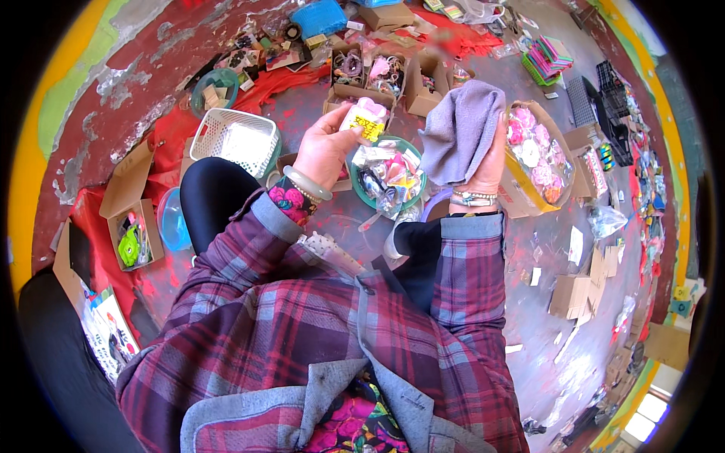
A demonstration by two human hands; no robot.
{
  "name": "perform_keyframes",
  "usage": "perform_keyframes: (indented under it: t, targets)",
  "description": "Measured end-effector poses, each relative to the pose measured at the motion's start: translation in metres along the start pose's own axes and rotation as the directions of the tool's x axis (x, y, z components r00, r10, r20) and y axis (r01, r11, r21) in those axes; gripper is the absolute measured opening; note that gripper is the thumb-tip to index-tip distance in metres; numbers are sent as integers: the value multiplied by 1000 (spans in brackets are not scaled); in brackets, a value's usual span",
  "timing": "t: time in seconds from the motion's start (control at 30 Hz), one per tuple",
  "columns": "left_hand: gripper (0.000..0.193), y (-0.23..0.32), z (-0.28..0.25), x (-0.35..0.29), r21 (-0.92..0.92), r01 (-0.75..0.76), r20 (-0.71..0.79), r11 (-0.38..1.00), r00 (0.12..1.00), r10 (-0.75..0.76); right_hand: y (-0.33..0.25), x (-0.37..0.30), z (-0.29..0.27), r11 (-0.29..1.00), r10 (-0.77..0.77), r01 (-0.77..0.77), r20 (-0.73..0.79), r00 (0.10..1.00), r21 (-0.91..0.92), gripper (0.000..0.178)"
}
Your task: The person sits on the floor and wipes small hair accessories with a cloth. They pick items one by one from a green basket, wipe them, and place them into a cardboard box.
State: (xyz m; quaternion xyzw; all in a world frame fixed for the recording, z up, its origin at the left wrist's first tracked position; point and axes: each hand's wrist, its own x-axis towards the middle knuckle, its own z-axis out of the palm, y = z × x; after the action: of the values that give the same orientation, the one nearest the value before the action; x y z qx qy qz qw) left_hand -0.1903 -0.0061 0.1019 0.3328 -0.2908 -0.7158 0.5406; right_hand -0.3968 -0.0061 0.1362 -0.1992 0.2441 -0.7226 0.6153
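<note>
Between the thumb and fingers of my left hand point(323, 145) is a small pink-and-white packet point(367, 113) with a yellow printed label. A crumpled grey cloth point(461, 132) hangs from my right hand point(488, 162), whose fingers are largely covered by it. Below and between the hands stands a round green basin point(360, 193), filled with small packaged trinkets. Close to the right of my right hand is a cardboard box point(521, 195) of pink and white fabric flowers.
A white plastic basket point(240, 145) stands left of my left hand. Open cardboard boxes point(423, 97) of trinkets sit ahead. On the far left is another box point(142, 204) with a green item inside. A flattened carton point(572, 296) and paper scraps litter the floor at right.
</note>
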Motion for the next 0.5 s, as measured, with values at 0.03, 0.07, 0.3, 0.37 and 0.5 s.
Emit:
perform_keyframes:
  t: [0.03, 0.07, 0.3, 0.37, 0.5]
  targets:
    - [34, 2, -1, 0, -6, 64, -19, 998, 998, -64, 3, -1, 2, 998, -15, 15, -1, 1000, -60, 42]
    - [32, 1, -5, 1, -54, 87, -15, 995, 996, -88, 5, -2, 2, 992, -30, 30, 0, 1000, -120, 42]
    - [23, -4, -4, -3, -210, 163, 56, 964, 986, -154, 36, -22, 24, 473, -194, 296, 229, 954, -830, 19]
    - [23, -14, 1, -3, -265, 196, 83, 944, 980, -181, 55, -26, 30, 190, -235, 557, 513, 825, -808, 19]
    - [25, -35, 11, 1, -219, 295, 132, 930, 953, -271, 91, -9, 14, 123, -377, 583, 506, 776, -803, 20]
